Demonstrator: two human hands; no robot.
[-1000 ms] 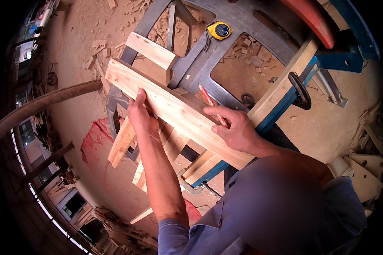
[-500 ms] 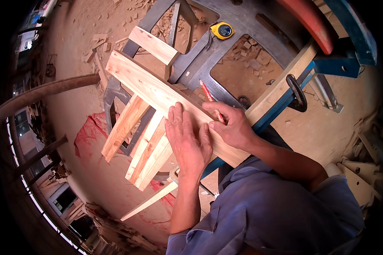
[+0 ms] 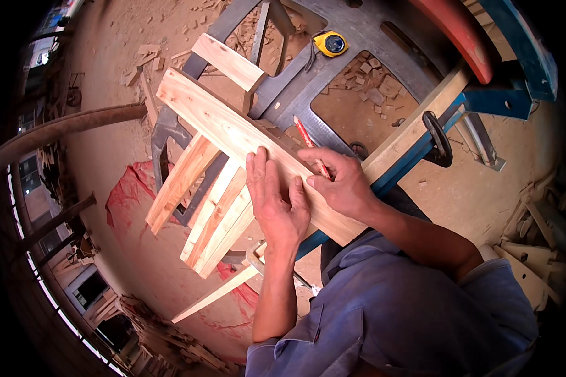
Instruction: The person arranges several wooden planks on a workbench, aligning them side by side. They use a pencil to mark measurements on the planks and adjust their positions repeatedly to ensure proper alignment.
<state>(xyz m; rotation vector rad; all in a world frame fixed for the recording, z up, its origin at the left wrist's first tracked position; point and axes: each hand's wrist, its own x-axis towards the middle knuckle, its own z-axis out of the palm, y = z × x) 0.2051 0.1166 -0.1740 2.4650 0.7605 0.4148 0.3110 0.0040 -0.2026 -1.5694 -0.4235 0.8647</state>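
Note:
A pale wooden board [image 3: 214, 119] runs diagonally from upper left to my body, on top of several wooden strips [image 3: 217, 217] that stick out to the left. My left hand [image 3: 277, 201] lies on the board with its fingers stretched out flat. Close beside it, my right hand [image 3: 341, 183] holds a red pencil [image 3: 303, 133] between thumb and fingers, its tip pointing up and away from me. The right hand rests at the board's far edge. Beyond the board, a shorter wood piece [image 3: 229, 63] lies roughly parallel to it.
A yellow tape measure [image 3: 330, 44] sits on the grey metal frame [image 3: 283, 94]. At the right, a black clamp [image 3: 438, 139] grips a timber on a blue bar [image 3: 401, 166]. Another clamp [image 3: 256, 256] is by my left wrist. Offcuts litter the floor, with a red sheet [image 3: 129, 191] at left.
My left hand has shifted very slightly, its fingers a little more spread on the board. The right hand keeps its hold on the pencil, and the view has moved a touch.

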